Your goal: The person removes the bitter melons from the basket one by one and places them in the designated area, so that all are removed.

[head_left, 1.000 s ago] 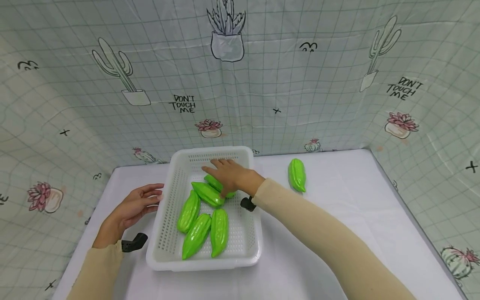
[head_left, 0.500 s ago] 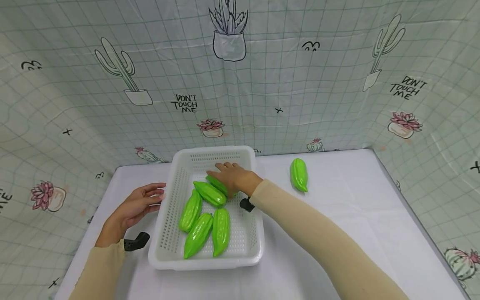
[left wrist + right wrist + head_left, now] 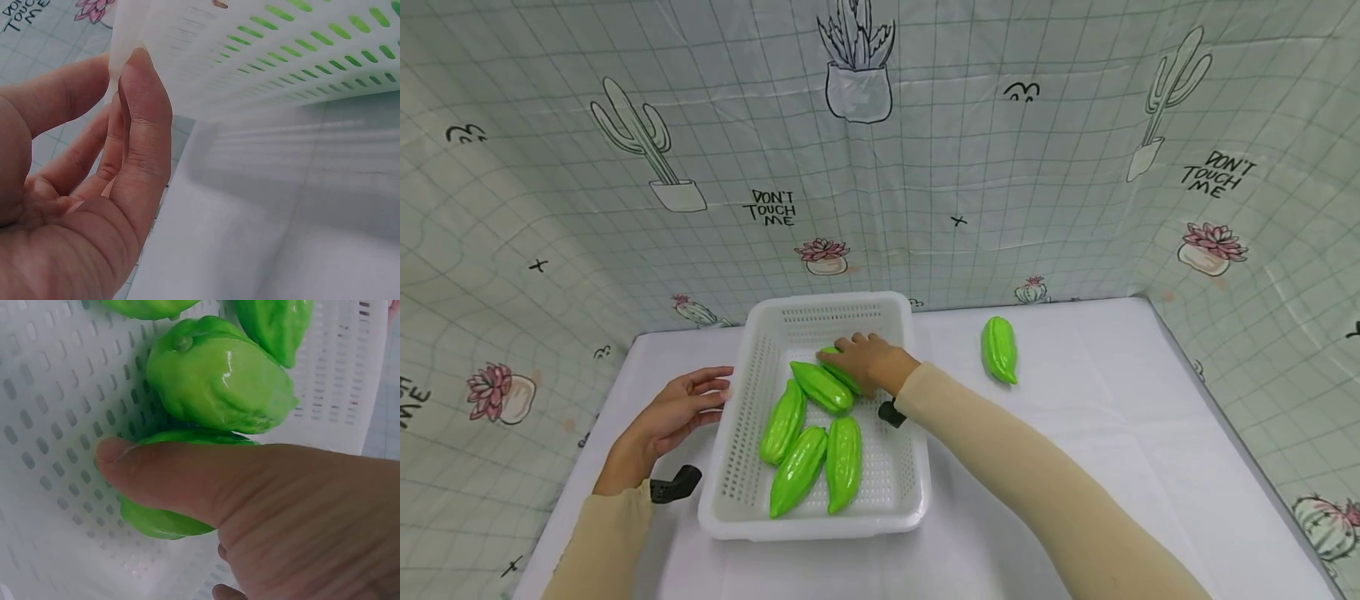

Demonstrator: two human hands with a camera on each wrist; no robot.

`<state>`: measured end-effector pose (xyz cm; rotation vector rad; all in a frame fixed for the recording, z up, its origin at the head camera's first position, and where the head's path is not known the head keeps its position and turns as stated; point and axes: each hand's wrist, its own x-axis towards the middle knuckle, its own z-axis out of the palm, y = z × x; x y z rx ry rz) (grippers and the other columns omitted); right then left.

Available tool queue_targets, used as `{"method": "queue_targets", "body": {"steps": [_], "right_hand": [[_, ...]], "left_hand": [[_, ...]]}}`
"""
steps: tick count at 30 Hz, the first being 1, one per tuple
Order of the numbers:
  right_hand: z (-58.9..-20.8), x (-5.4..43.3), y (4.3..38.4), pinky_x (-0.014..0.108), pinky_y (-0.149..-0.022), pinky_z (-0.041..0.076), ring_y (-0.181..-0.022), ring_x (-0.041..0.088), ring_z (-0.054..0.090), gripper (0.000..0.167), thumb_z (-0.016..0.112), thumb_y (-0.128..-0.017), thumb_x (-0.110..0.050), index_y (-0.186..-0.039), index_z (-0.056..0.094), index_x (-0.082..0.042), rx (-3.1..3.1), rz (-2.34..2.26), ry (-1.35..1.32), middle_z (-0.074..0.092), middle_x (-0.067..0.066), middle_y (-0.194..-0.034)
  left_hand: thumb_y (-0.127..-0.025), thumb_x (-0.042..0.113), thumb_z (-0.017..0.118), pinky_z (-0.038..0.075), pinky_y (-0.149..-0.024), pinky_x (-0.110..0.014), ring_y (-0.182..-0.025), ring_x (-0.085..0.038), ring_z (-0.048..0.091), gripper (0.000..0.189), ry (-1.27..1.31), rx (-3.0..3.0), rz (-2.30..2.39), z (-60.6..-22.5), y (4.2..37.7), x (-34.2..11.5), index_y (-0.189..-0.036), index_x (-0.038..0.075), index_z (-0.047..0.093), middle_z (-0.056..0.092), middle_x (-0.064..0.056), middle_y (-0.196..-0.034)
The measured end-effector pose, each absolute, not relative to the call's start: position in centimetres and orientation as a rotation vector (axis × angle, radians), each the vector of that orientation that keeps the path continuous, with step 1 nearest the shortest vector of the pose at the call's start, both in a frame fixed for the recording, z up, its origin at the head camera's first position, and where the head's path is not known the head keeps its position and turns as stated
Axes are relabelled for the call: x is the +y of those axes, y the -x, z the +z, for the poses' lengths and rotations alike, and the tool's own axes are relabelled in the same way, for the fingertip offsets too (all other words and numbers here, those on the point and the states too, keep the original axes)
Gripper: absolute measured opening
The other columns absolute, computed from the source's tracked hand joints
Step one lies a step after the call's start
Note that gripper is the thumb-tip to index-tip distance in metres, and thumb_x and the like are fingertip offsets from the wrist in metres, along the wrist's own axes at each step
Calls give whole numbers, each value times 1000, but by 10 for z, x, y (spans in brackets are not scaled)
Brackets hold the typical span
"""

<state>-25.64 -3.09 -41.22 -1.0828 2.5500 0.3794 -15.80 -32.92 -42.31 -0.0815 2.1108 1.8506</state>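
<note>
My right hand reaches into a white plastic basket and grips a bright green bitter melon near its far side. In the right wrist view the thumb lies across that melon, hiding part of it. Another bitter melon rests close beside it. Nearer the front of the basket lie three more, a left one, a middle one and a right one. At the basket's left side, my left hand touches the rim from outside with extended fingers.
One more bitter melon lies on the white-covered table, right of the basket. A grid-patterned curtain with cactus drawings surrounds the table at the back and sides. Each wrist carries a small black camera mount.
My right hand has drawn back slightly toward the basket's right side, and its spread fingers have closed around the far bitter melon. My left hand stays at the rim.
</note>
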Motion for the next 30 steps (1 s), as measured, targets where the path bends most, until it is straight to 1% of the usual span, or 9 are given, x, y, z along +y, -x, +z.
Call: {"method": "queue_targets", "body": {"steps": [7, 13, 17, 21, 26, 30], "right_hand": [[-412, -29, 257, 47, -126, 32, -154, 29, 35, 103, 87, -90, -24, -170, 22, -27, 2548, 407, 1074, 37, 6, -168], [-404, -27, 256, 46, -126, 32, -153, 30, 37, 107, 89, -88, -32, -170, 21, -26, 2576, 440, 1097, 38, 7, -167], [-391, -25, 255, 48, -126, 32, -153, 33, 38, 108, 91, -86, -33, -170, 23, -25, 2621, 393, 1112, 38, 9, -167], [-374, -18, 254, 50, -128, 28, -155, 35, 34, 108, 91, -87, -31, -170, 23, -23, 2651, 320, 1106, 35, 10, -169], [-354, -4, 251, 51, -128, 27, -155, 36, 33, 110, 92, -86, -29, -170, 22, -21, 2684, 230, 1124, 34, 12, -170], [-341, 12, 249, 53, -128, 26, -155, 38, 32, 113, 93, -85, -29, -171, 19, -20, 2714, 194, 1130, 32, 14, -170]], "left_hand": [[-106, 6, 64, 61, -87, -25, -99, -7, 70, 64, 68, 2107, 1857, -423, 158, -326, -157, -11, 31, 63, 4, -115], [-107, 9, 63, 60, -87, -25, -101, -5, 68, 65, 77, 2108, 1820, -422, 158, -327, -160, -9, 29, 61, 5, -120], [-108, 10, 63, 60, -87, -25, -103, -5, 68, 66, 68, 2105, 1812, -423, 158, -329, -161, -8, 28, 60, 6, -122], [-108, 10, 62, 59, -87, -25, -102, -5, 68, 65, 59, 2115, 1808, -424, 158, -330, -161, -8, 28, 60, 7, -121], [-109, 10, 61, 60, -87, -25, -103, -4, 68, 65, 51, 2139, 1788, -424, 157, -329, -160, -10, 27, 60, 7, -121], [-108, 10, 63, 60, -88, -25, -103, -4, 68, 65, 42, 2136, 1794, -422, 157, -328, -159, -9, 29, 61, 7, -120]]}}
